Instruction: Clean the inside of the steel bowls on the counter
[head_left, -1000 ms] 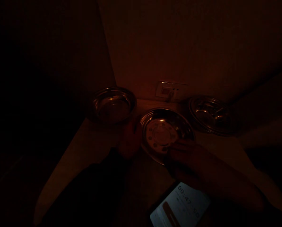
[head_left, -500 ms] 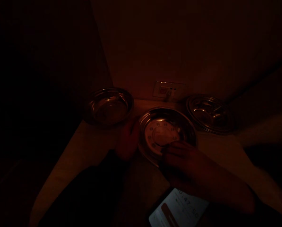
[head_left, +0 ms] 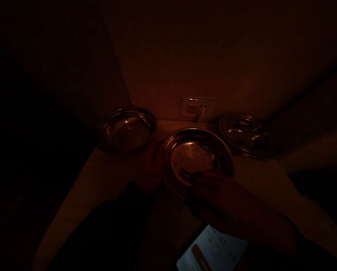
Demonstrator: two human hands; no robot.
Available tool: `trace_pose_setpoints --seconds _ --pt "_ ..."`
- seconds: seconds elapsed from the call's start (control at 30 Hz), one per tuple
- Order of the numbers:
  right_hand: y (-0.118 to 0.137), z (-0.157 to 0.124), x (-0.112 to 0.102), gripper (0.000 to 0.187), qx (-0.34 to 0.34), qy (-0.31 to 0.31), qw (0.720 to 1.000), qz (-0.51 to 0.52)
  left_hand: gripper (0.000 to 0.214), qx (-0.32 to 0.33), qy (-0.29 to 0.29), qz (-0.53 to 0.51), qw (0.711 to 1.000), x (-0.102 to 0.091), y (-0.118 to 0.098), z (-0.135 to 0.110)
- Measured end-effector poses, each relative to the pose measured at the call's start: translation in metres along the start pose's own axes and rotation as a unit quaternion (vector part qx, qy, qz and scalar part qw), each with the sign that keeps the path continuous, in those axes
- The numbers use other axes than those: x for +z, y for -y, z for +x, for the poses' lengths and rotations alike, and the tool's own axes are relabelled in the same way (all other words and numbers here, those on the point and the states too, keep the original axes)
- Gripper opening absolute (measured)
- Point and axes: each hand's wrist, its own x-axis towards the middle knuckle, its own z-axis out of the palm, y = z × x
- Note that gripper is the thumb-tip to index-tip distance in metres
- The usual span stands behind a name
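Observation:
A round shiny metal plate point(head_left: 189, 162) with a ring of small marks on its base lies in front of me on the table. At its left rim is my left hand point(head_left: 151, 167), its fingers curled by the edge and mostly lost in shadow; it seems to hold the rim. My right hand point(head_left: 213, 190) reaches over the near right part of the plate. The right fingers are bent and pressed together, low against the plate's inside. Darkness hides whatever may be under those fingertips.
A deep metal dish point(head_left: 130, 131) stands at the back left, and a metal plate with compartments point(head_left: 249, 135) at the back right. Behind them is a wall socket point(head_left: 198, 108) with a plug. A lit phone point(head_left: 213, 248) lies below my right forearm on the wooden table point(head_left: 78, 195).
The picture has dimmed, and the view has shifted slightly, moving the dishes a little left. Both hands stay at the middle plate. The digits on the phone have changed.

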Motion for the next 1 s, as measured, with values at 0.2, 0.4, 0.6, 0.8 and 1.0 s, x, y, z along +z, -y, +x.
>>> trace_pose_setpoints --seconds 0.2,0.4,0.6,0.8,1.0 --pt "0.002 0.002 0.004 0.011 0.018 0.002 1.0 0.014 0.04 0.026 -0.001 -0.02 0.999 0.007 -0.001 -0.004" --pt "0.009 0.023 0.015 0.013 0.073 -0.078 0.991 0.076 0.036 0.021 0.014 -0.022 0.999 0.017 -0.007 -0.017" --pt "0.003 0.034 0.012 0.014 0.113 -0.089 0.986 0.087 0.036 0.01 0.008 -0.018 1.0 0.018 -0.01 -0.017" --pt "0.0 0.031 0.004 0.012 0.081 -0.011 0.996 0.04 0.036 0.004 0.003 -0.013 1.0 0.02 -0.01 -0.019" --pt "-0.003 0.032 0.005 0.013 0.07 -0.026 0.997 0.028 0.038 0.009 0.005 0.004 1.0 0.022 -0.01 -0.02"
